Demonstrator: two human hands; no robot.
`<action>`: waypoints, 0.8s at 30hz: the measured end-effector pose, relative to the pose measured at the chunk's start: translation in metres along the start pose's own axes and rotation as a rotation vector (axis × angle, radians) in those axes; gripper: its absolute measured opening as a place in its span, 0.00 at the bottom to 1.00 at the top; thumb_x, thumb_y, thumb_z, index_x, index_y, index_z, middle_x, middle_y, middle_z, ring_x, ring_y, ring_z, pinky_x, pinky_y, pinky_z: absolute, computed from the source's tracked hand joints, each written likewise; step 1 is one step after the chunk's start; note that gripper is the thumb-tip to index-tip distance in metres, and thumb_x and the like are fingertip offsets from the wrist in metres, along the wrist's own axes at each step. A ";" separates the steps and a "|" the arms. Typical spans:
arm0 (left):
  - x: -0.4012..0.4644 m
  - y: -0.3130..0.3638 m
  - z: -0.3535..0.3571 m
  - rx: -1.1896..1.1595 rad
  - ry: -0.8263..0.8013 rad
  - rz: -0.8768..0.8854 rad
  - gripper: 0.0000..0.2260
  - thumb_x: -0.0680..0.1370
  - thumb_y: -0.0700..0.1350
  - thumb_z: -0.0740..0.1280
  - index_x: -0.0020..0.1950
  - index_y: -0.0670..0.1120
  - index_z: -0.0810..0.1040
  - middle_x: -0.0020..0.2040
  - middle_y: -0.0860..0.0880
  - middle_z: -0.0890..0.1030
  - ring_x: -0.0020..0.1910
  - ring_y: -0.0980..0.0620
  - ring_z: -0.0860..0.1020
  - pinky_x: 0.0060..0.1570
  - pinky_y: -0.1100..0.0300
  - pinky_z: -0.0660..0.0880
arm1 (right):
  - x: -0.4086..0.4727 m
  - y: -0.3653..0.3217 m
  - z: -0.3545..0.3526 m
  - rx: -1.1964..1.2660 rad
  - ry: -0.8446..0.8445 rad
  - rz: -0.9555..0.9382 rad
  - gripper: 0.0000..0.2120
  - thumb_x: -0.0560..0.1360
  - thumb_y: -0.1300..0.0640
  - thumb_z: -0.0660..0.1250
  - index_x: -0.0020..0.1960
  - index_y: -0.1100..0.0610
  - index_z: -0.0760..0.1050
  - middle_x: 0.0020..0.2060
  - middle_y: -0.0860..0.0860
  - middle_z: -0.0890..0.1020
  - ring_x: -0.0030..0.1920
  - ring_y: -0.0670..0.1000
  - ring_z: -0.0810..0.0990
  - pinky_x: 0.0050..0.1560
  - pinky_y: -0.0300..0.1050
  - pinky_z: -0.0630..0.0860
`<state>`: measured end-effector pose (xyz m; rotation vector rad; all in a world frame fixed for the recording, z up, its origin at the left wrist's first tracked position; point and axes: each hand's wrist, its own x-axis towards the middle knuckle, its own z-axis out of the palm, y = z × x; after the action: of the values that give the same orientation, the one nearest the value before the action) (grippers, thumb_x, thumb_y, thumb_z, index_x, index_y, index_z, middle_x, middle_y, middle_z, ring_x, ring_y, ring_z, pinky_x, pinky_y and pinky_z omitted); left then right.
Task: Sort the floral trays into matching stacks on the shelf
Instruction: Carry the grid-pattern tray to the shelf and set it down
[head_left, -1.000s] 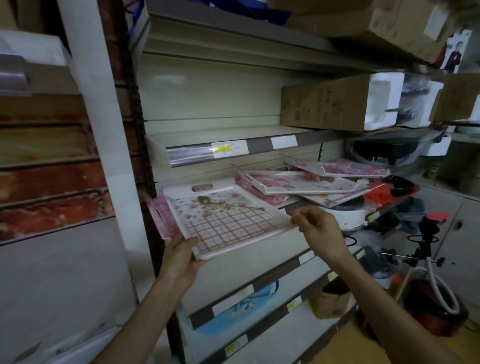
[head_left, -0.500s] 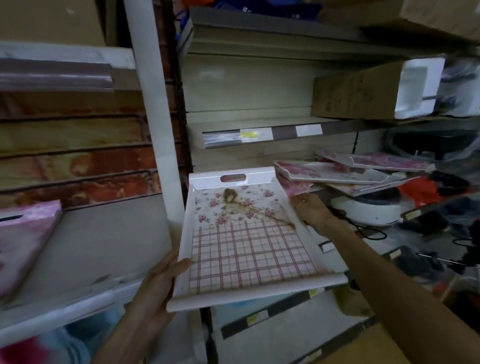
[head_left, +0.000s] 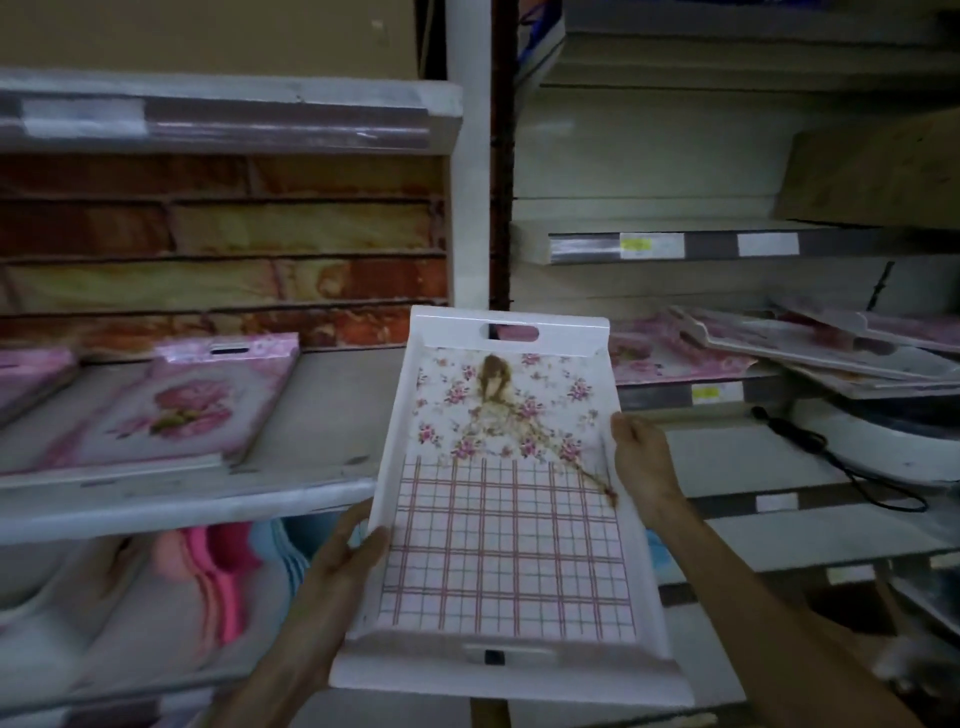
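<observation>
With both hands, left (head_left: 345, 558) and right (head_left: 641, 460), clamped on the white rectangular plastic tray with floral-and-check print (head_left: 506, 525), you've swung left from the jumbled pile toward the pink rose-print trays (head_left: 176, 410) on the left shelf (head_left: 322, 415), though none looks matching.

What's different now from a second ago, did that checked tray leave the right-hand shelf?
Yes. The checked floral tray has come off the right-hand shelf and been carried leftward, now held in front of the white post beside the left shelf. The left hand and right hand kept their grip on its side edges. The pile of pink trays on the right stayed put.
</observation>
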<state>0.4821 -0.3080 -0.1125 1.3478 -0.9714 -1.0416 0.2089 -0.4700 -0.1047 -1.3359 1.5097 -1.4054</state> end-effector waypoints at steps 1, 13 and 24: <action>-0.003 0.001 -0.007 0.038 0.020 0.029 0.11 0.81 0.45 0.62 0.57 0.62 0.75 0.51 0.55 0.82 0.50 0.56 0.80 0.47 0.61 0.76 | -0.004 -0.001 0.010 0.018 -0.019 -0.018 0.17 0.83 0.55 0.56 0.44 0.63 0.76 0.41 0.54 0.78 0.45 0.52 0.75 0.45 0.43 0.70; 0.007 -0.002 -0.129 0.130 0.344 0.157 0.09 0.80 0.42 0.65 0.54 0.57 0.76 0.44 0.59 0.83 0.45 0.63 0.80 0.42 0.72 0.75 | -0.032 -0.055 0.156 0.078 -0.280 -0.179 0.14 0.83 0.53 0.56 0.54 0.62 0.75 0.46 0.53 0.79 0.47 0.51 0.77 0.46 0.43 0.73; 0.084 0.040 -0.281 0.151 0.479 0.185 0.10 0.81 0.46 0.63 0.60 0.58 0.74 0.48 0.55 0.81 0.44 0.57 0.80 0.38 0.65 0.72 | -0.074 -0.102 0.297 0.096 -0.485 -0.246 0.06 0.82 0.56 0.59 0.54 0.56 0.73 0.40 0.50 0.81 0.37 0.47 0.79 0.30 0.33 0.75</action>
<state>0.7759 -0.3143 -0.0789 1.5076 -0.8013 -0.4779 0.5305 -0.4718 -0.0755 -1.6947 0.9746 -1.1620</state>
